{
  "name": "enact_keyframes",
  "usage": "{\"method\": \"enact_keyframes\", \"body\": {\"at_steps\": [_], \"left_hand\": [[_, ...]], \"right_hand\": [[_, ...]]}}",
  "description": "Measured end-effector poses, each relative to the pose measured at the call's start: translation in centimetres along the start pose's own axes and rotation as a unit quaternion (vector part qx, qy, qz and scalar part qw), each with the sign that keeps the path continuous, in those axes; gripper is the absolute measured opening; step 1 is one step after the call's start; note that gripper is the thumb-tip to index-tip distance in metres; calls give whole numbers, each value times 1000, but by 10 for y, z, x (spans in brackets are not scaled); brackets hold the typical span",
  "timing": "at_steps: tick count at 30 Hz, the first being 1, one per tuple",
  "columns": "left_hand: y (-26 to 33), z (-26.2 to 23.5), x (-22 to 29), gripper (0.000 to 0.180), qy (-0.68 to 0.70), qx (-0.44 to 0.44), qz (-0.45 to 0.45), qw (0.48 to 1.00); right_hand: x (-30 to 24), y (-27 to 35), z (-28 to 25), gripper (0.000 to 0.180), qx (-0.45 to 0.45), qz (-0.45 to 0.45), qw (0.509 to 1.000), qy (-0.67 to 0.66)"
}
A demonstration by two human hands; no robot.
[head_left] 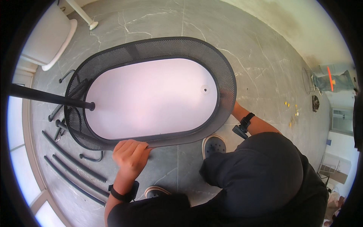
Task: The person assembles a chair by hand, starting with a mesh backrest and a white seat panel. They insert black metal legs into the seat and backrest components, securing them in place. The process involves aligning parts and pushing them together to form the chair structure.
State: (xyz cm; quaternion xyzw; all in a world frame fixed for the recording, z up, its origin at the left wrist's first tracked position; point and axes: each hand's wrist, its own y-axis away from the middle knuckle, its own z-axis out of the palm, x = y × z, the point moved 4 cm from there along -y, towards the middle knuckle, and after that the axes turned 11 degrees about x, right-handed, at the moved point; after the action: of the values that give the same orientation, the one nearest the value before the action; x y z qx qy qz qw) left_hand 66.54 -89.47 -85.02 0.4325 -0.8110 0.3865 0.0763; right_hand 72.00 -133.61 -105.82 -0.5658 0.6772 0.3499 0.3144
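An oval black mesh basket [132, 51] with a pale, smooth bottom [151, 100] is in front of me. From the left end of that bottom rises a black pole [53, 95]; at the right end there is a small hole [205, 89]. My left hand [130, 155] is closed over the basket's near rim, fingers curled across it. My right hand [236, 110] is against the outside of the right wall; its fingers are hidden behind the mesh, so their grip does not show.
Several curved black tubes [77, 157] lie on the grey marbled floor at the left, beside bent black pieces [90, 156]. White furniture [49, 34] stands at the far left. Dark clogs [214, 145] are close to the basket's near side. Small yellow bits [290, 106] lie at the right.
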Motion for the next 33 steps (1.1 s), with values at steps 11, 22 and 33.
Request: {"method": "enact_keyframes", "body": {"at_steps": [11,22,33], "left_hand": [[-10,-14,-1,22,-5,-17,-8,1000],[-12,-14,-1,22,-21,-28,-13,999],[-12,-16,-3,24,-20,-24,-2,1000]], "right_hand": [[-97,5,13,35,20,407,797,-445],[-83,-4,8,40,-80,281,897,-331],[-59,-7,18,41,-89,338,805,-480]]}}
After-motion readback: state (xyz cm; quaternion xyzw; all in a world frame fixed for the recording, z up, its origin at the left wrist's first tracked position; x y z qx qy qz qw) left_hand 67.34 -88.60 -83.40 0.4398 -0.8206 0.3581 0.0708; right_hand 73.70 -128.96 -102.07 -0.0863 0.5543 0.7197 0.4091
